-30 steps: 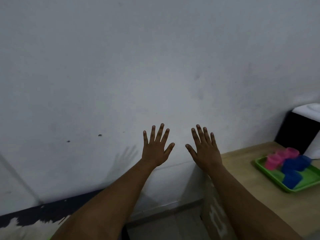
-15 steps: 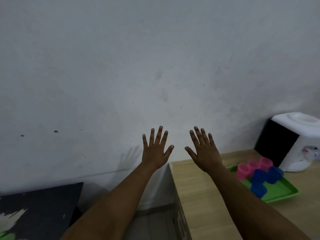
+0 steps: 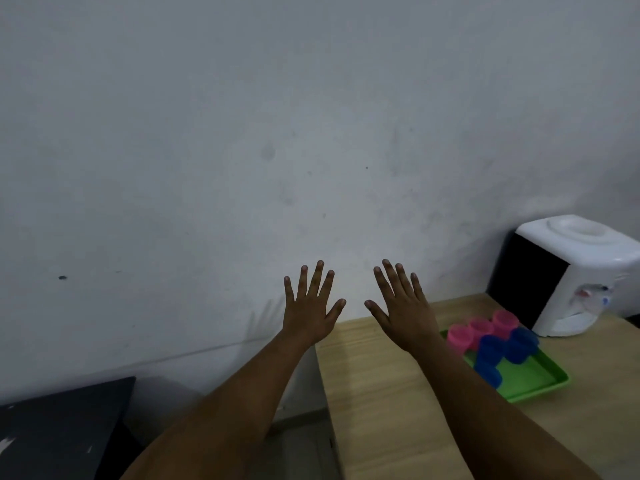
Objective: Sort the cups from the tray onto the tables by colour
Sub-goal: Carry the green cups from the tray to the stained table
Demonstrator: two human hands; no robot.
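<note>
A plain grey-white wall [image 3: 242, 133] fills the upper view. Below it, a light wooden table [image 3: 381, 393] stands against the wall, with a dark table [image 3: 62, 427] well apart to its left across a gap of floor.

The green tray [image 3: 540, 382] lies on the wooden table, near its far edge. The tray holds three pink cups [image 3: 479, 329] along its far side and several blue cups [image 3: 502, 348] just beside them, nearer the viewer; the cups stand close together, some touching. A white and black water dispenser [image 3: 571, 275] stands on the same table, just behind the tray, against the wall.

Both arms reach forward, palms down. The left hand [image 3: 310, 311] is above the gap, just left of the wooden table's corner, fingers straight and spread wide, holding nothing. The right hand [image 3: 403, 311] is above the wooden table, left of the tray and apart from it, fingers likewise straight and spread, holding nothing.
</note>
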